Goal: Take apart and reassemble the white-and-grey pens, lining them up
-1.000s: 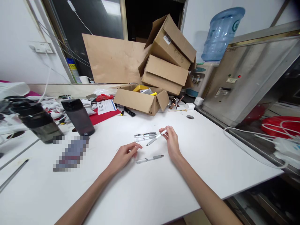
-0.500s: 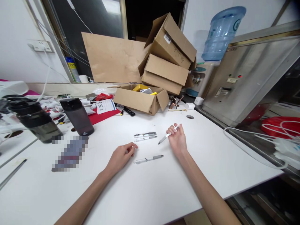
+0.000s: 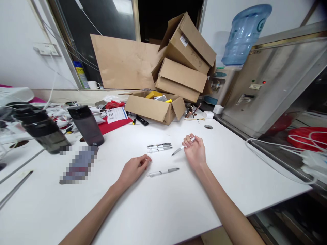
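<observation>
In the head view, my right hand (image 3: pixel 194 151) is closed around a white pen (image 3: pixel 178 150) with a grey grip, its tip pointing down to the left. My left hand (image 3: pixel 136 168) rests on the white table with its fingers curled together and nothing visible in them. Near its fingertips, a white pen with a grey grip (image 3: pixel 163 172) lies flat. Farther back, two more pens lie side by side: one with dark markings (image 3: pixel 158 146) and a white one with a grey grip (image 3: pixel 160 149).
Two dark bottles (image 3: pixel 87 126) (image 3: pixel 42 131) and a blurred-out flat object (image 3: pixel 79 165) are on the left. An open cardboard box (image 3: pixel 148 107) stands at the back, with stacked boxes (image 3: pixel 181 80) behind it. A steel cabinet (image 3: pixel 276 81) stands at the right edge.
The whole view has shifted slightly. My right hand still holds the pen, turned a little so less of its upper end shows. The left hand and the lying pens keep their places.
</observation>
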The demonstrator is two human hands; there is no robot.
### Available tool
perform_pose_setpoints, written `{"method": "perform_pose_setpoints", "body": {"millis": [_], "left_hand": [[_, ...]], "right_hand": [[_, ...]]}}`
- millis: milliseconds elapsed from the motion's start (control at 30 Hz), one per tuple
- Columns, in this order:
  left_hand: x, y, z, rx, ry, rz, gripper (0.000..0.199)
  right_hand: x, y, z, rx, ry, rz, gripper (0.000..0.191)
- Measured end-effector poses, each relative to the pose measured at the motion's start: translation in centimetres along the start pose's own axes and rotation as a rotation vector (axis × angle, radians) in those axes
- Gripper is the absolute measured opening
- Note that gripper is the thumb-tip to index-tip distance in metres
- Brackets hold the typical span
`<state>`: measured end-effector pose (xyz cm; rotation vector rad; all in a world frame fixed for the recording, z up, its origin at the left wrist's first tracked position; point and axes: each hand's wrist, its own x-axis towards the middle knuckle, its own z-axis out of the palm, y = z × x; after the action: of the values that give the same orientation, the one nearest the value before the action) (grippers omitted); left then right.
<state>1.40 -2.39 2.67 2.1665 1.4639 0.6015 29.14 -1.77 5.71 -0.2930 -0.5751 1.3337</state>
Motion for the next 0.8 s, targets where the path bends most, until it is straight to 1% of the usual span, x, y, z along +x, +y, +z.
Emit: {"method": "perform_pose_setpoints", "body": {"millis": [167, 333, 667, 800], "left_hand": [[-0.03, -0.06, 0.13, 0.019, -0.014, 0.022, 0.029], [-0.05, -0.07, 0.16, 0.016, -0.012, 0.033, 0.029], [-0.01, -0.16, 0.25, 0.022, -0.018, 0.036, 0.028], [0.03, -0.17, 0.23, 0.028, -0.020, 0.037, 0.028]], "right_hand": [[-0.19, -0.12, 0.14, 0.002, 0.000, 0.011, 0.024], [-0.23, -0.06, 0.17, -0.005, -0.026, -0.001, 0.021], [-0.22, -0.01, 0.49, -0.010, -0.024, -0.006, 0.025], [-0.32, -0.03, 0.57, 0.020, -0.048, 0.009, 0.027]]}}
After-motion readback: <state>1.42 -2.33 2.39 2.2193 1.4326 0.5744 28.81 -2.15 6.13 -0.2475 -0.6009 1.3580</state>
